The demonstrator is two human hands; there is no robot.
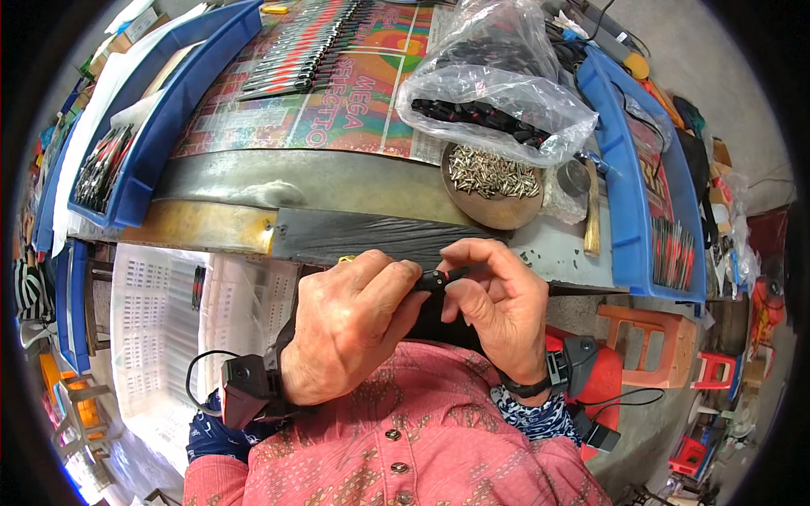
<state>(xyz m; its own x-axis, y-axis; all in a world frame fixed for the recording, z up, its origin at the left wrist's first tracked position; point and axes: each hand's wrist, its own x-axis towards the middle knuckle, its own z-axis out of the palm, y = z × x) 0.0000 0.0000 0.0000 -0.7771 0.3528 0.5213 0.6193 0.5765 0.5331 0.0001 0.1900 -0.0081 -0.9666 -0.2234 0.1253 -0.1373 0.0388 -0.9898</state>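
Note:
In front of my chest, at the table's near edge, a short black handle-like piece (pixel 434 279) lies level between my two hands. My left hand (pixel 344 325) is closed round one end of it, knuckles up, and hides that part. At the other end my right hand (pixel 506 304) has its thumb and forefinger bent in around the narrower tip. Its other fingers curl loosely. Beyond the hands, a round brown dish (pixel 485 207) is heaped with small metal pins (pixel 494 173). Behind it a clear plastic bag (pixel 557 118) lies open, full of black pieces with red parts (pixel 481 116).
Rows of red, black and silver tools (pixel 295 51) lie on a printed sheet (pixel 337 105). Blue trays stand left (pixel 139 177) and right (pixel 629 244). A brush (pixel 592 215) lies beside the dish. Below left is a white crate (pixel 156 312); right, an orange stool (pixel 675 337).

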